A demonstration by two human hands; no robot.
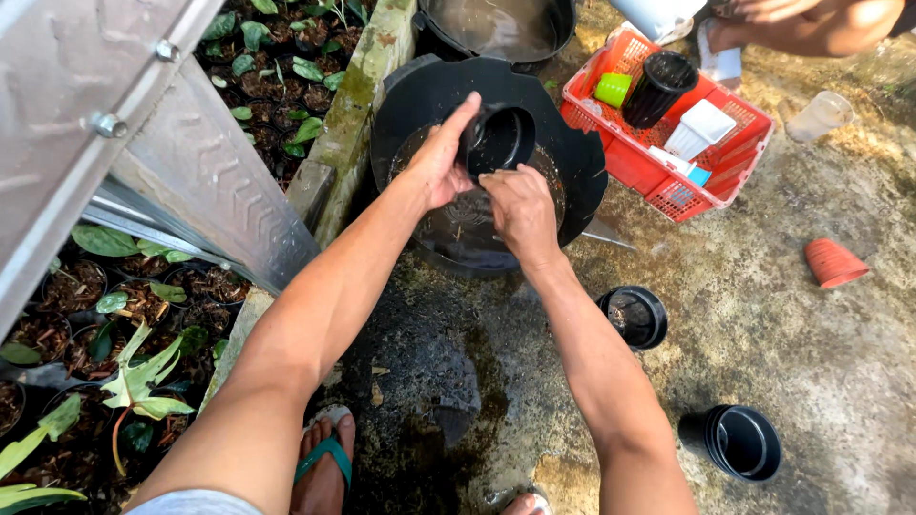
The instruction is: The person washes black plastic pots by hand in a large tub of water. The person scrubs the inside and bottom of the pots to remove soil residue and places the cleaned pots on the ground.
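A small black plastic pot (498, 140) is held on its side, mouth toward the camera, above a large black tub (580, 157) of dirty water. The left hand (441, 160) grips its left rim, fingers curled over the top edge. The right hand (520, 208) lies against the lower rim; whether its fingers clamp or merely rub cannot be told.

Judgement: washing is under way and unfinished; the pot looks wet and has not been set aside.

Below and right of the fingers, on wet concrete, lie another black pot (634, 316), a stack of black pots (742, 442) and an orange pot (834, 262). Right of the fingers, a red crate (637, 167) holds assorted containers; another person's arm (811, 24) is beyond it. Left, potted plants (143, 315) stand behind a mossy kerb (355, 100). Nothing obstructs the hands.
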